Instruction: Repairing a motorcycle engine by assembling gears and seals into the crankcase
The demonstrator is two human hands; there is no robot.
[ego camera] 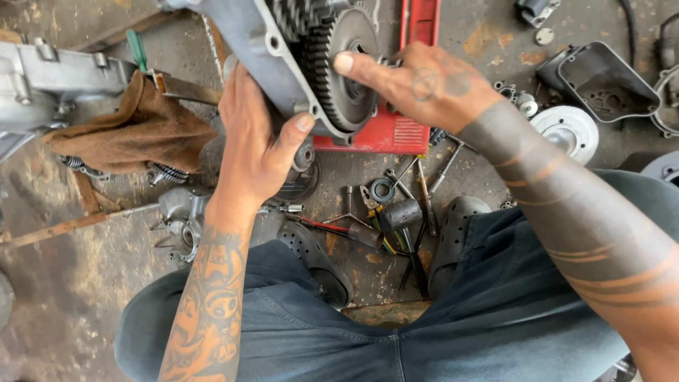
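Head view: grey metal engine casing [244, 35] with toothed dark gear [346, 67]

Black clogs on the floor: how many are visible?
2. One black clog lies below the left hand; the other clog lies right of the scattered tools. Legs partly cover both.

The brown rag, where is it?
In the head view, the brown rag lies on the left, draped beside the grey metal casing, left of the left hand.

I see a crumpled brown cloth rag [134, 131] left, a flat red metal toolbox [396, 127] centre, scattered dark hand tools [396, 212] on the stained concrete floor [64, 283], a round silver metal disc [569, 131] right.
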